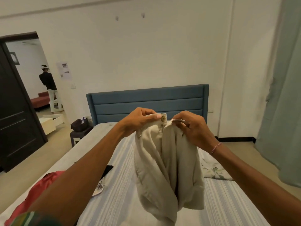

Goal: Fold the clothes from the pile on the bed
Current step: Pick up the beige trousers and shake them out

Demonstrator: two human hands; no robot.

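Both hands [140,121] [193,126] grip beige trousers [166,160] waistband; trouser legs bunched, hems hidden.

Two hands, left [140,121] and right [193,128], pinch one pair of beige trousers [167,168] at the waistband. One button [163,118] sits between the grips. Below-left of the grip lie one red garment [37,191] and one black one [107,169]; below-right, one pale patterned garment [215,172]. One bed [236,201].
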